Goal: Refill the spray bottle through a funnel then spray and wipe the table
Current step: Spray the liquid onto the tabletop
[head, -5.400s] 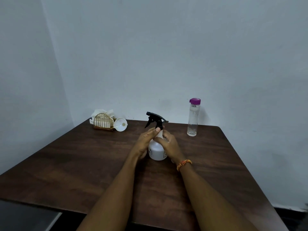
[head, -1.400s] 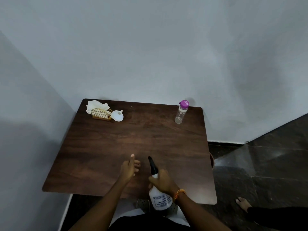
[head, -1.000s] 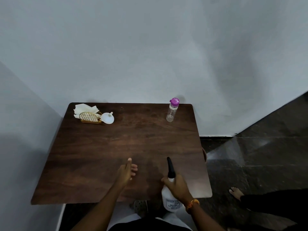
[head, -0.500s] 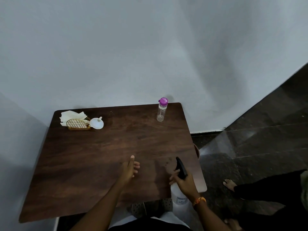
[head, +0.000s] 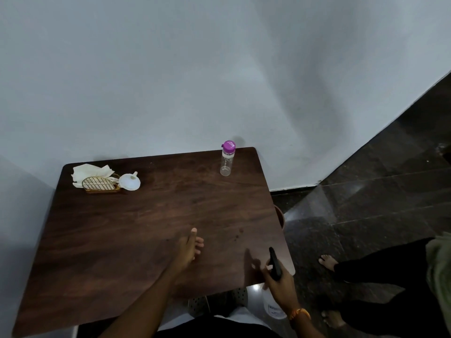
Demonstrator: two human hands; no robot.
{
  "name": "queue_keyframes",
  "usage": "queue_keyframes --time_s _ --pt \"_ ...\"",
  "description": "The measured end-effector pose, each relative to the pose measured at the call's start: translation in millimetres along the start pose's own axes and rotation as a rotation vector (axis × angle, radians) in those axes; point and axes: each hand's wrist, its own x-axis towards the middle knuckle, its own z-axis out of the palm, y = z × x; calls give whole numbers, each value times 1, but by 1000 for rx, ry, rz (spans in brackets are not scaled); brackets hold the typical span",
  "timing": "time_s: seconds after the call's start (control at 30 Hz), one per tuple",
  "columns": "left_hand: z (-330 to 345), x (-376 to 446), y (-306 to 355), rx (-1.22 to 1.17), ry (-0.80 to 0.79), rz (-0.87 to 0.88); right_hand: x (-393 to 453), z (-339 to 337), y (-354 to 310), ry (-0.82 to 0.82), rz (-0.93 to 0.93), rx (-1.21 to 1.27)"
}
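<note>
From the head camera, looking down, the right hand (head: pixel 280 281) is curling its fingers round the neck of the spray bottle (head: pixel 273 307) and holding it up past the near right corner of the table (head: pixel 146 228). The bottle's black spray head (head: pixel 274 264) is poking out above the hand and pointing away from the person, over the table edge. The white body of the bottle is hanging below the hand, lower than the table top. An orange band (head: pixel 299 313) is sitting on the right wrist. The left hand (head: pixel 189 247) is well to the left of the right hand, over the wood, holding nothing. Its thumb is sticking forward and its fingers are loosely bent. I cannot tell if it is touching the table. A few dark wet spots (head: pixel 238 234) are showing on the wood between the two hands, a little farther away. Far beyond the right hand, a clear water bottle with a purple cap (head: pixel 227 158) is standing upright near the far edge. Far beyond the left hand and off to its left, a white funnel (head: pixel 130 182) is lying on its side, touching a gold wire napkin holder (head: pixel 100 184) with white napkins (head: pixel 91 173) in it. To the right of the right hand, another person's bare feet (head: pixel 328 262) are standing on the dark floor (head: pixel 366 191).
</note>
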Motion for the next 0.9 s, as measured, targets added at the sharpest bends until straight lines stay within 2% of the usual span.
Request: queue_keyframes --time_s 0.33,0.67,0.77,0.9 --pt "0 4 -3 25 -24 -7 -8 2 26 8 92 -91" --pt "-7 2 -3 -2 25 75 16 34 -32 -132 -24 -29" --pt "-10 7 -4 2 29 56 36 53 -48 -135 -49 -36" --pt "-8 5 1 36 -8 72 64 80 -65 -106 8 -44"
